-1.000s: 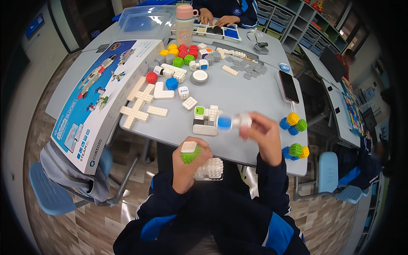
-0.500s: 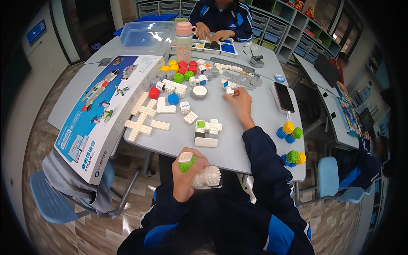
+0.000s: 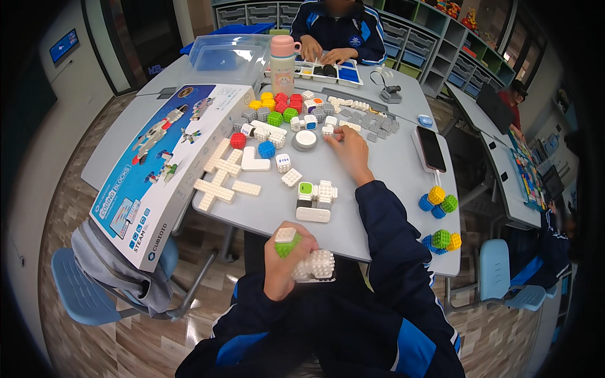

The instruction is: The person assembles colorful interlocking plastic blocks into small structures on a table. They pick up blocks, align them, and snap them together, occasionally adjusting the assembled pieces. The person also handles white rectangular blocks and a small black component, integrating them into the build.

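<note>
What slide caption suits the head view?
Left hand holds a green-and-white block assembly; right hand at a white block near the round white disc.

LEFT: pale wall (image 3: 39, 138), blue screen (image 3: 63, 46) glowing, dark doorway (image 3: 129, 41) alongside | FLOOR: wood-look planks (image 3: 148, 343), catching a bright glint (image 3: 192, 327)! | CENTRE: grey table (image 3: 277, 211), pale-blue chairs (image 3: 495, 269) either side | BACK: grey shelving (image 3: 452, 39), lots of drawers (image 3: 413, 58) | RIGHT: window (image 3: 515, 45), more tables (image 3: 504, 186) that side
</note>
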Action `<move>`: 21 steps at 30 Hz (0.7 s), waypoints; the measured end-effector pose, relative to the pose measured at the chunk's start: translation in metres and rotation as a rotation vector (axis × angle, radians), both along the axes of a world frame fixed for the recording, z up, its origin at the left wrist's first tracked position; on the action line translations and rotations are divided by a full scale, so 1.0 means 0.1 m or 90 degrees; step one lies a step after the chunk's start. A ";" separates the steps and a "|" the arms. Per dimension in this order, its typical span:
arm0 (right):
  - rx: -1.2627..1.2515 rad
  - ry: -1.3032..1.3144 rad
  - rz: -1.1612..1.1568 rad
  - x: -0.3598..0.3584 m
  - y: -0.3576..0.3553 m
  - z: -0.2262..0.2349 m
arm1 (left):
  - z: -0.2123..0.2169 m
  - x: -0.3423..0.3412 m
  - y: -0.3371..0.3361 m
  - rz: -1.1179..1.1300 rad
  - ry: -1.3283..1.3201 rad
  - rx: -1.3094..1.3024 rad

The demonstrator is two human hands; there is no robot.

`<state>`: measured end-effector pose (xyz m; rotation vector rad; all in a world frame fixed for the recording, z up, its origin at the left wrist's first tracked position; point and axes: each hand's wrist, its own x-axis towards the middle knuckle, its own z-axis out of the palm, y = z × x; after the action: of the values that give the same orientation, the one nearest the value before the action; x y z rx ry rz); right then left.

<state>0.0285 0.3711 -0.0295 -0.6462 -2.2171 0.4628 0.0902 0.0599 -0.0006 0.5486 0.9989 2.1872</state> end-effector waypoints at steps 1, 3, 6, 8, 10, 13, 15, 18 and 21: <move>0.007 0.023 0.001 -0.02 0.00 0.00 | -0.01 0.00 0.00 -0.005 0.002 -0.007; -0.023 0.076 0.025 -0.07 0.02 0.03 | -0.02 0.00 0.01 -0.010 0.004 -0.017; 0.026 0.125 0.127 -0.18 0.10 0.08 | -0.02 0.01 0.01 -0.007 0.004 -0.019; 0.090 0.118 0.199 -0.29 0.16 0.12 | -0.01 0.02 0.00 -0.008 0.013 -0.043; 0.135 0.065 0.246 -0.44 0.18 0.15 | 0.00 0.01 0.01 -0.006 0.022 -0.058; 0.239 -0.113 0.246 -0.64 0.17 0.21 | 0.01 -0.01 0.00 0.002 0.029 -0.072; 0.246 -0.128 0.263 -0.75 0.17 0.26 | 0.00 -0.02 -0.01 0.009 0.028 -0.085; 0.240 -0.179 0.229 -0.82 0.19 0.33 | -0.04 -0.05 -0.02 0.018 0.035 -0.084; 0.229 -0.193 0.229 -0.80 0.25 0.36 | -0.10 -0.06 -0.01 0.034 0.042 -0.084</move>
<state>-0.0519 0.3956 0.0066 -0.1292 -2.6311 0.1345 0.0840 0.0591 -0.0103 0.5417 1.1970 2.1425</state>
